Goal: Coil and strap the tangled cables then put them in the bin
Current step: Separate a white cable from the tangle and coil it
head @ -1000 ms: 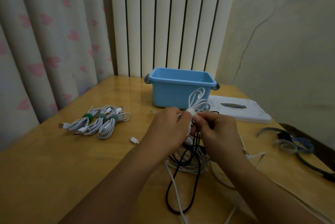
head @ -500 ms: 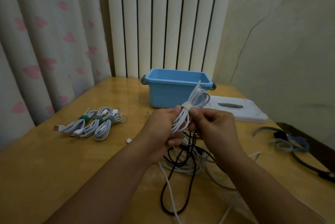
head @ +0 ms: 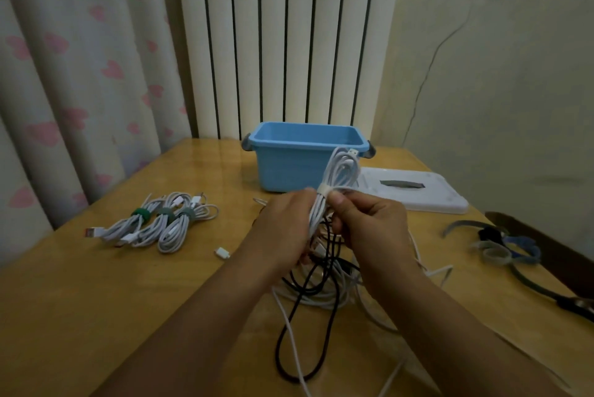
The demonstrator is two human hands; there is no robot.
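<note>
A coiled white cable [head: 340, 171] with a pale strap [head: 325, 189] round its middle is held upright above the table. My left hand [head: 283, 229] grips the coil's lower part, and my right hand [head: 369, 223] pinches it at the strap. Beneath my hands lies a tangle of black and white cables [head: 321, 287]. The blue bin [head: 305, 155] stands open just behind the coil. Three strapped white coils [head: 160, 223] lie side by side at the left of the table.
A white lid [head: 414, 191] lies flat to the right of the bin. Loose straps [head: 495, 249] and a dark cord sit near the table's right edge. A small white plug [head: 222, 252] lies left of my hands. A radiator and a curtain stand behind the wooden table [head: 96, 300].
Both hands have lifted the coil a little, and its loops now stand higher in front of the bin. The strap sits closed round the coil's middle.
</note>
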